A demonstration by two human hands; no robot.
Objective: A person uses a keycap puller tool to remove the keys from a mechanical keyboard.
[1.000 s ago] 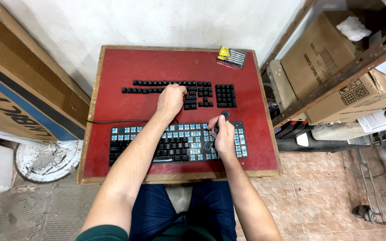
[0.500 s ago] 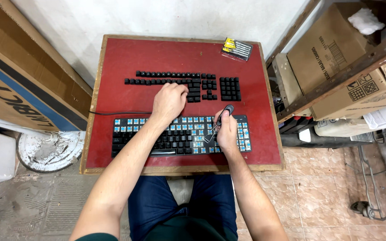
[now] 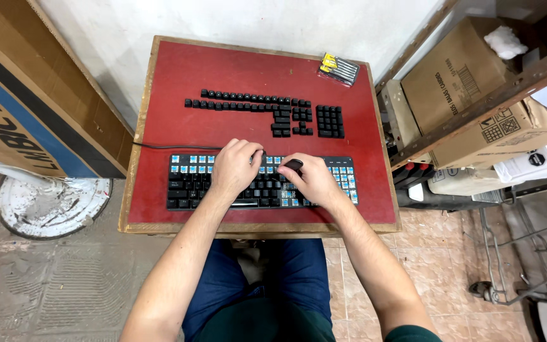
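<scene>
Both hands rest on the keyboard (image 3: 191,183), which lies long axis left-right across the red counter (image 3: 166,95) near edge: left hand (image 3: 235,168) loosely curled on the keys, right hand (image 3: 311,180) gripping a dark puller tool (image 3: 294,166), removed keycaps (image 3: 254,104) laid out beyond.

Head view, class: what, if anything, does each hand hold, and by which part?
The right hand grips a small black tool with its fingers around the handle, over the keyboard. The left hand rests on the keys; whether it holds anything cannot be told.
</scene>
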